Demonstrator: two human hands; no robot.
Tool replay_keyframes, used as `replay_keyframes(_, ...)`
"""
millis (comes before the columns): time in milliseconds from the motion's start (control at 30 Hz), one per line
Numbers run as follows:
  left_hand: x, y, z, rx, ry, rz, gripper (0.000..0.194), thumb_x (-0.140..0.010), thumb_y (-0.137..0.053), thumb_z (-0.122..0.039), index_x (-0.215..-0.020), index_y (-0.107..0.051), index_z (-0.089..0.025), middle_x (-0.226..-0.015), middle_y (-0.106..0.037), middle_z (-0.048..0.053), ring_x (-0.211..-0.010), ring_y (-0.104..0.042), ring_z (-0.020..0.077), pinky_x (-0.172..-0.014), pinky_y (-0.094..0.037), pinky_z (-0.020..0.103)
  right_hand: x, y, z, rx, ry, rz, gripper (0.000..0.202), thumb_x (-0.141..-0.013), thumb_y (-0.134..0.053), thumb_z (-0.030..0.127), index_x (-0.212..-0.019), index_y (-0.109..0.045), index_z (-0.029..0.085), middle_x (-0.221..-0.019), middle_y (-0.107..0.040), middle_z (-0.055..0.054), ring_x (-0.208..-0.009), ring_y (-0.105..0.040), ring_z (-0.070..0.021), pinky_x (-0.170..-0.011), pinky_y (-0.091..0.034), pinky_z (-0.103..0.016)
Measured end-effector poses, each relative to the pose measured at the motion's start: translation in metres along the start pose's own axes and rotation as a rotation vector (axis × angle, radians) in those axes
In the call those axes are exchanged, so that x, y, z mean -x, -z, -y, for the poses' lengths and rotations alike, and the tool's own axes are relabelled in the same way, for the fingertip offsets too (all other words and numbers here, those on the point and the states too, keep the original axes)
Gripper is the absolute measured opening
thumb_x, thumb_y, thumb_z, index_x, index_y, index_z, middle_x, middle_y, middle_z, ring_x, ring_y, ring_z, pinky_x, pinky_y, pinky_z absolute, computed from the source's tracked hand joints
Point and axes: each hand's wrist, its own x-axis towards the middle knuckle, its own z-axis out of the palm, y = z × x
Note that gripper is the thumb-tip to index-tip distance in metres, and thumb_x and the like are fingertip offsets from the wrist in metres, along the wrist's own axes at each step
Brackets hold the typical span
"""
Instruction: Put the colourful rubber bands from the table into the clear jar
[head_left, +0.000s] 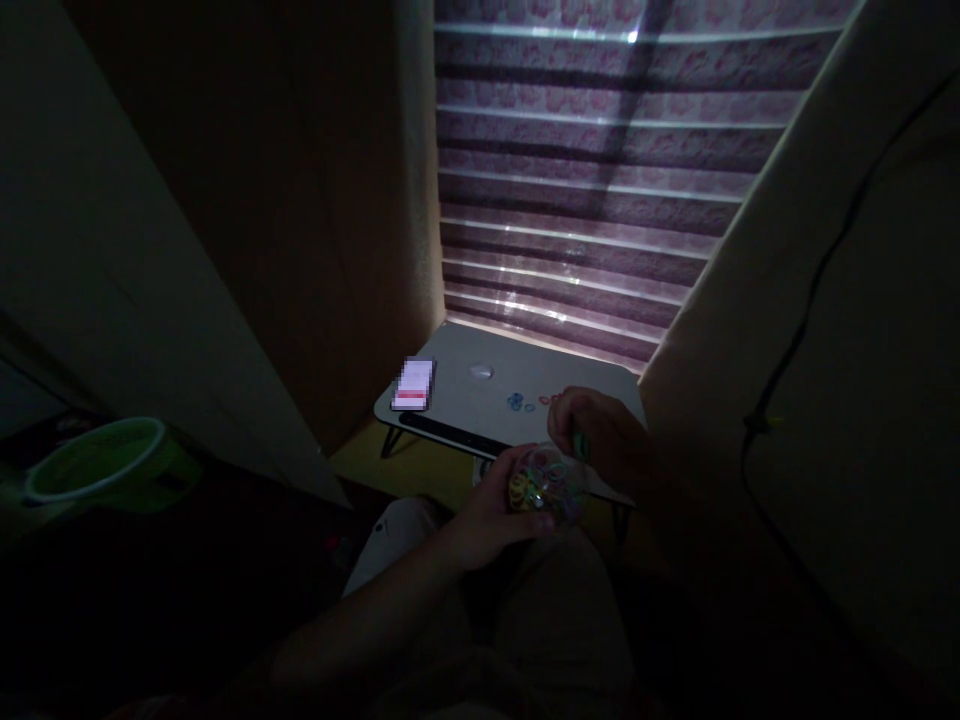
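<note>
My left hand [499, 515] is wrapped round a clear round container [541, 485] full of small coloured rubber bands, held above my lap at the table's near edge. Just right of it, my right hand [592, 425] is closed, its fingers curled, with a green rubber band [580, 445] at its lower side. On the small table [480, 345] lies a cluster of blue rubber bands [515, 402]. Some red rubber bands [545, 400] sit beside my right hand, which partly hides them. Farther back rests a clear, lid-like piece [481, 371].
A phone [413, 384] with a lit screen lies at the table's left end. Behind the table hangs a pleated curtain [577, 180]. A green basket [105, 465] stands on the left, and a dark cable [814, 280] runs down the right wall. The room is dim.
</note>
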Motion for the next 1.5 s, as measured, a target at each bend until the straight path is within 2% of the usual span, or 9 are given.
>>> replay_keyframes(133,0.000,0.000,0.002,-0.004,0.008,0.002,0.081,-0.062,-0.092,-0.032,-0.131,-0.052,-0.025,-0.131,-0.059,0.010,-0.120,-0.058,0.0310,-0.103,-0.044,0.046,-0.006,-0.004,0.001,-0.374,-0.175,-0.157,0.039,-0.100,-0.043,0.052,-0.073,-0.051,0.024,-0.047,-0.041,0.007,-0.042,-0.033,-0.0110,-0.045,-0.030,-0.025)
replay_keyframes(300,0.000,0.001,0.005,0.012,0.012,0.011,0.083,-0.062,-0.093,-0.032,-0.133,-0.051,-0.024,-0.133,-0.058,0.011,-0.121,-0.057,0.0319,-0.103,-0.044,0.046,-0.013,-0.006,-0.001,-0.601,-0.220,-0.138,0.041,-0.096,-0.047,0.057,-0.072,-0.049,0.024,-0.047,-0.035,0.008,-0.039,-0.027,-0.0093,-0.039,-0.023,-0.024)
replay_keyframes(433,0.000,0.000,0.005,0.033,0.008,0.020,0.083,-0.062,-0.092,-0.031,-0.133,-0.050,-0.024,-0.134,-0.058,0.011,-0.121,-0.057,0.0317,-0.103,-0.043,0.047,-0.007,-0.009,-0.003,-0.405,-0.141,-0.097,0.041,-0.099,-0.045,0.056,-0.075,-0.051,0.023,-0.051,-0.037,0.008,-0.043,-0.030,-0.0096,-0.045,-0.028,-0.024)
replay_keyframes(567,0.000,-0.001,0.003,0.036,0.001,0.020,0.081,-0.063,-0.092,-0.032,-0.132,-0.050,-0.024,-0.130,-0.059,0.010,-0.118,-0.058,0.0304,-0.101,-0.043,0.045,0.002,-0.009,-0.003,-0.083,-0.023,-0.001,0.044,-0.103,-0.038,0.056,-0.079,-0.055,0.022,-0.061,-0.046,0.004,-0.055,-0.041,-0.0117,-0.065,-0.042,-0.030)
replay_keyframes(800,0.001,-0.002,-0.001,0.032,0.005,-0.010,0.079,-0.062,-0.092,-0.034,-0.129,-0.052,-0.022,-0.127,-0.060,0.009,-0.115,-0.059,0.0280,-0.100,-0.044,0.042,0.011,-0.003,-0.012,-0.072,0.061,0.145,0.041,-0.097,-0.042,0.061,-0.087,-0.054,0.023,-0.073,-0.048,0.000,-0.066,-0.043,-0.0164,-0.065,-0.041,-0.032)
replay_keyframes(900,0.001,-0.003,-0.003,0.028,0.006,-0.006,0.079,-0.063,-0.092,-0.035,-0.130,-0.051,-0.022,-0.127,-0.060,0.009,-0.115,-0.059,0.0284,-0.100,-0.044,0.043,0.013,-0.004,-0.015,-0.039,0.072,0.117,0.035,-0.094,-0.048,0.058,-0.086,-0.051,0.025,-0.076,-0.048,-0.001,-0.068,-0.044,-0.0175,-0.066,-0.043,-0.033)
replay_keyframes(1100,0.001,0.000,0.000,0.021,0.007,-0.007,0.084,-0.063,-0.091,-0.036,-0.134,-0.049,-0.024,-0.130,-0.058,0.010,-0.119,-0.058,0.0304,-0.102,-0.044,0.045,0.012,-0.006,-0.016,0.010,0.053,0.030,0.018,-0.093,-0.050,0.040,-0.082,-0.049,0.026,-0.075,-0.048,0.000,-0.069,-0.046,-0.0167,-0.070,-0.045,-0.033)
replay_keyframes(1233,0.002,0.007,0.005,-0.055,-0.061,-0.016,0.092,-0.060,-0.093,-0.030,-0.138,-0.044,-0.025,-0.137,-0.053,0.012,-0.121,-0.057,0.0315,-0.101,-0.046,0.044,0.007,-0.002,-0.013,-0.017,0.073,-0.034,0.006,-0.086,-0.052,0.026,-0.081,-0.049,0.025,-0.073,-0.049,0.001,-0.068,-0.046,-0.0159,-0.072,-0.046,-0.034)
replay_keyframes(1500,0.000,0.012,0.014,-0.066,-0.148,-0.059,0.098,-0.055,-0.095,-0.021,-0.138,-0.045,-0.028,-0.140,-0.052,0.011,-0.130,-0.051,0.0338,-0.108,-0.042,0.048,0.003,0.004,-0.014,-0.081,0.005,-0.124,0.007,-0.083,-0.051,0.019,-0.082,-0.047,0.025,-0.071,-0.050,0.003,-0.064,-0.045,-0.0136,-0.065,-0.043,-0.031)
